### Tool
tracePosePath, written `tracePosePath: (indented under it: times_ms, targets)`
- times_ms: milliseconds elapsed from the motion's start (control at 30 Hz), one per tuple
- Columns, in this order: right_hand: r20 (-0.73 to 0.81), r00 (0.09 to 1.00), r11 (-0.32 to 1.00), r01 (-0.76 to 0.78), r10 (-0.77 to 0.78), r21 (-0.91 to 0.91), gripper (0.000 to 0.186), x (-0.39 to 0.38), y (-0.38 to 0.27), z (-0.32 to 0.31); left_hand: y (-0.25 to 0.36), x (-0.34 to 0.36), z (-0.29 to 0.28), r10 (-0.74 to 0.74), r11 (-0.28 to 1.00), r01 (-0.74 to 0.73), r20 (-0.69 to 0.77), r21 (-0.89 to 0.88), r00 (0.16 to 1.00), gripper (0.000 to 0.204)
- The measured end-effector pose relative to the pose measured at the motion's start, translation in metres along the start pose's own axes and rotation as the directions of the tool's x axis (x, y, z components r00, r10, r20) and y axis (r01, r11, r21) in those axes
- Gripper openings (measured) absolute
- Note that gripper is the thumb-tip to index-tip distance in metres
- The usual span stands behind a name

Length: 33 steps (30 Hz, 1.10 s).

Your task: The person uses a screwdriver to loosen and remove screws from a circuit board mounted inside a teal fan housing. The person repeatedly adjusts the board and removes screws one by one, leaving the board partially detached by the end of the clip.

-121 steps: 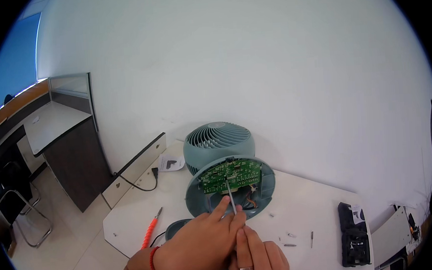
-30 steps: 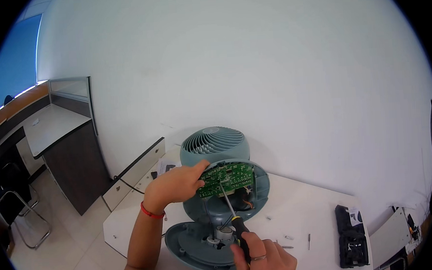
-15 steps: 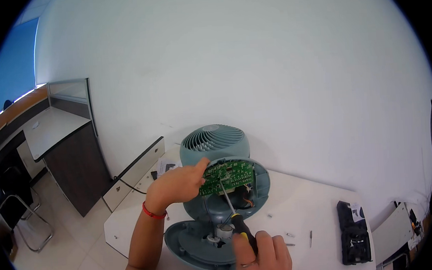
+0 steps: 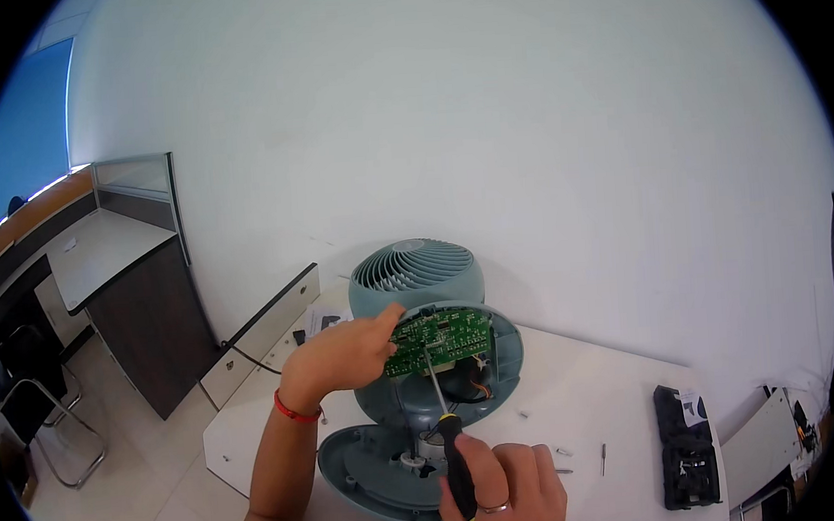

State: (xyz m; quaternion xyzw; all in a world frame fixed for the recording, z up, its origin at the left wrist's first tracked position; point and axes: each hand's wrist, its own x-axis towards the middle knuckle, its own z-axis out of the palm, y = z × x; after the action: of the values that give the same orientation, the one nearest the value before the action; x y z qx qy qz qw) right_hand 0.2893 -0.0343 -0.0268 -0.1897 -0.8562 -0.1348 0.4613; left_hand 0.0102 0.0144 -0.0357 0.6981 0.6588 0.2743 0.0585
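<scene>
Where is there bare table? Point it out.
Widest: the table between the housing and the case, behind the loose bits. A smaller patch, one tiny piece on it, lies between the left forearm and the table's left edge. Crowded: around the screwdriver, board and cover.

Bright, soft light; floor glare at lower left; black, curving fisheye rim

Worktop: white, dark along its front left edge.
Fan: blue-green, at the back, slatted grille facing up.
Round shell: tilted, open side outward, just in front of the fan.
Oval cover: near the front edge, inner side up.
Paper: back left, partly hidden.
Thin bit: between small metal pieces and the case.
Black case: open, right end.
</scene>
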Motion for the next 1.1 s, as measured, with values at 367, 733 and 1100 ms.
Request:
tracePosePath:
  times_ms: [367,733,1100]
  targets:
    - [-0.006,1.000,1.000,0.004,-0.004,-0.025,0.046,0.003,0.006,-0.003,0.004,-0.001,-0.008,-0.083,0.996,0.083,0.027,0.016,0.996,0.039]
    - [0.043,0.997,0.998,-0.058,0.057,0.018,0.047,-0.002,0.013,-0.004,-0.001,-0.003,-0.006,-0.045,0.999,0.047,-0.063,0.027,0.997,0.033]
    - [0.149,0.974,0.984,-0.175,0.170,0.025,0.049,-0.002,0.011,-0.010,-0.005,-0.002,-0.007,0.010,1.000,-0.011,-0.062,-0.015,0.998,0.030]
